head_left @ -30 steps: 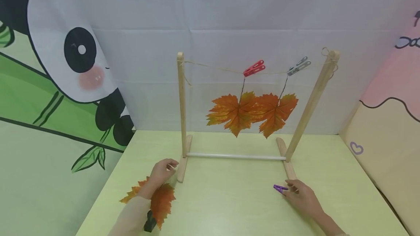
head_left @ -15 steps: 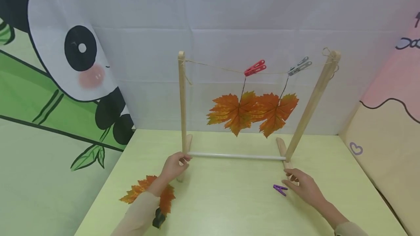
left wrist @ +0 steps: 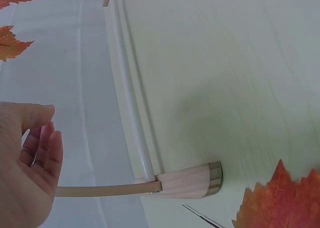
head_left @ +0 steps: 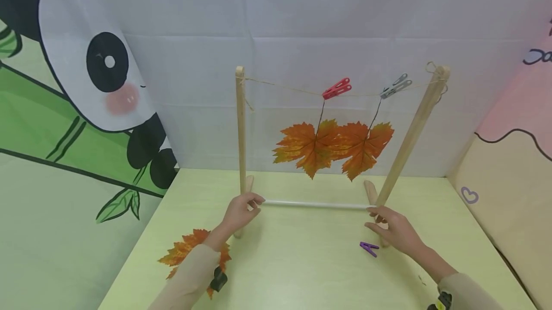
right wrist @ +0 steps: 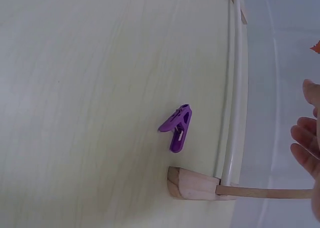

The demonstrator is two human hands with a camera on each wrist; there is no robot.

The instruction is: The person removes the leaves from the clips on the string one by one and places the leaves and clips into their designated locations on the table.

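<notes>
My left hand (head_left: 241,212) is raised in front of the left post (head_left: 241,128) of a wooden stand, fingers loosely bent with nothing in them. My right hand (head_left: 394,228) hovers by the foot of the right post (head_left: 409,142), its fingers relaxed and holding nothing. A purple clothespin (right wrist: 177,128) lies on the table beneath it. From the string (head_left: 284,88) between the posts hang two orange maple leaves (head_left: 304,147), one clipped by a red clothespin (head_left: 337,88), the other by a grey clothespin (head_left: 396,86).
A white rod (head_left: 319,204) joins the stand's feet. Orange leaf (head_left: 185,250) material lies on the table under my left forearm, partly hidden. Behind stands a white cloth backdrop (head_left: 207,61), with a panda picture at left.
My right hand has let go of the purple clothespin, leaving it on the table, and moved up toward the right post's base. My left hand has moved up and right.
</notes>
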